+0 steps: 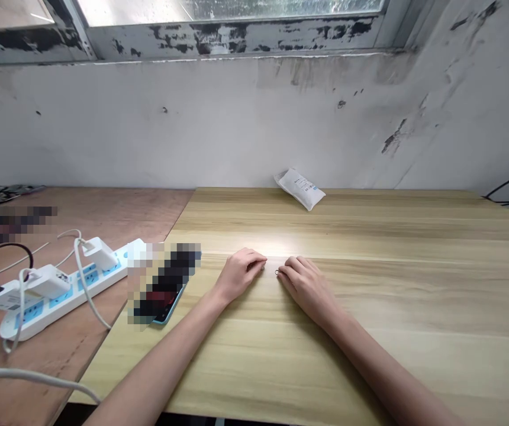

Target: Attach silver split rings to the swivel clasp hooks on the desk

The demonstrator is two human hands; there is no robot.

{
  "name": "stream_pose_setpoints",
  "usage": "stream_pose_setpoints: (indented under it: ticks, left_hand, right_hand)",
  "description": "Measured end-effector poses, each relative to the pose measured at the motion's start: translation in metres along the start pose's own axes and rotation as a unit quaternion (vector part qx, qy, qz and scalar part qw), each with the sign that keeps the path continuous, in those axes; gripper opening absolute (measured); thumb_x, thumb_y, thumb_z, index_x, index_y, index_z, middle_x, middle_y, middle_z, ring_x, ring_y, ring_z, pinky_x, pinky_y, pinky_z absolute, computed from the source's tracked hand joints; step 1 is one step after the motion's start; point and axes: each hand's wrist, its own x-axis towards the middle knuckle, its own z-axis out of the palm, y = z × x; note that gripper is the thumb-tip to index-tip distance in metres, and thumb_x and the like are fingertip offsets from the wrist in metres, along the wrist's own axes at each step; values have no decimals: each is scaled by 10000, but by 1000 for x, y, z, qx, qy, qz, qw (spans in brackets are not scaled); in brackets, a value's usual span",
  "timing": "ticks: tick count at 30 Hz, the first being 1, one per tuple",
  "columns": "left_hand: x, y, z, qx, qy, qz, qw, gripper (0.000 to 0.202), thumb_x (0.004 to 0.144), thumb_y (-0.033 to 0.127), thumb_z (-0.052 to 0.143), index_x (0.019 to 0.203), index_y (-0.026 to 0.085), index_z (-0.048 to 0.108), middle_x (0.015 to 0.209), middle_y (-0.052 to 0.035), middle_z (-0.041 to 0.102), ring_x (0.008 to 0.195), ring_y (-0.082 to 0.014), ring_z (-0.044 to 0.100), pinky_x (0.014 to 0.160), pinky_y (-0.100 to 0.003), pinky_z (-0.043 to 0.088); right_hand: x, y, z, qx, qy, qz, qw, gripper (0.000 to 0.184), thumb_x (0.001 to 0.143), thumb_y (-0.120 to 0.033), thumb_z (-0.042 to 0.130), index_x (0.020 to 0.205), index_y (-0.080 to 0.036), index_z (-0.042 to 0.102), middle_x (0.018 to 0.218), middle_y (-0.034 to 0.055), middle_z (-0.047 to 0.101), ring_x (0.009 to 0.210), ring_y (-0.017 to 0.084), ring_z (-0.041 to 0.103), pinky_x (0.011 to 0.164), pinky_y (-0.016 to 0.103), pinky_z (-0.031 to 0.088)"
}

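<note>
Both of my hands rest on a light wooden table (370,284), close together near its middle. My left hand (239,273) has its fingers curled in, fingertips pinched at something tiny I cannot make out. My right hand (301,283) is likewise curled, and its fingertips pinch a small thin metal piece (277,272), perhaps a ring or pin. A narrow gap separates the two hands. A phone with a blue case (166,290) lies to the left of my left hand, partly blurred.
A small white packet (300,188) lies at the table's far edge by the wall. On the darker brown table (116,213) to the left sits a white power strip (59,284) with white chargers and cables plugged in. A black cable (507,183) runs at far right.
</note>
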Motion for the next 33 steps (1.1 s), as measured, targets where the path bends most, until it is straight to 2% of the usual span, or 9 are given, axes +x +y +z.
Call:
stream_pose_setpoints:
  ticks: [8,12,16,20,23,25,28,31,33]
  left_hand:
    - [4,-4,0,-83,17,-78,993,148,862,213,623,985,222,707,961,-27,758,873,-192,721,827,-326,573]
    - [5,-4,-3,-154,22,-123,980,112,870,251,612,922,201,697,1004,-50,748,937,-205,716,855,-335,576]
    - [7,-2,-7,-128,61,-113,983,106,852,271,621,857,188,687,1043,-80,707,1036,-221,653,834,-342,564]
    - [9,-2,-9,-146,60,-141,977,156,843,325,630,827,177,677,842,-44,684,789,-171,639,699,-291,533]
    - [9,-3,-7,-214,25,-165,962,197,840,361,635,837,165,660,797,-34,690,704,-150,633,654,-269,512]
    - [9,-3,-6,-236,11,-167,957,213,844,374,635,853,162,652,814,-41,700,724,-155,645,676,-272,515]
    - [8,-2,-5,-262,-5,-174,949,237,863,393,616,897,160,641,857,-64,723,787,-173,672,702,-279,528]
    - [7,-1,-4,-287,-16,-185,940,259,873,407,609,936,157,633,879,-81,738,822,-190,693,689,-275,536]
    - [7,1,-5,-289,-13,-185,939,253,865,402,623,931,158,641,886,-78,738,834,-194,698,692,-271,539]
  right_hand:
    - [13,6,-7,-85,-63,-75,992,225,946,-144,479,784,-168,633,809,60,622,727,189,553,698,329,367]
    - [19,-3,-18,-125,-104,-118,980,213,838,-36,559,699,-181,628,747,58,626,700,190,561,674,332,350]
    - [27,-13,-22,-141,-118,-137,973,250,759,36,566,640,-174,633,677,61,623,677,195,573,641,334,345]
    - [34,-5,-15,-82,-112,-82,987,245,795,3,534,657,-165,648,671,59,647,639,184,583,625,326,359]
    - [37,7,-7,68,-96,23,993,228,830,-86,539,671,-189,665,700,38,677,624,161,586,609,298,381]
    - [36,12,-2,210,-62,101,970,182,848,-172,549,732,-206,685,741,24,693,647,156,594,606,280,408]
    - [35,12,1,397,-20,194,897,199,869,-325,564,801,-196,699,767,30,698,675,160,601,613,275,445]
    - [35,7,1,520,-25,226,823,266,858,-419,595,839,-182,714,822,49,720,748,175,634,668,277,477]
    - [36,4,0,556,-31,219,801,265,851,-423,613,855,-183,723,863,56,731,799,183,651,718,280,487]
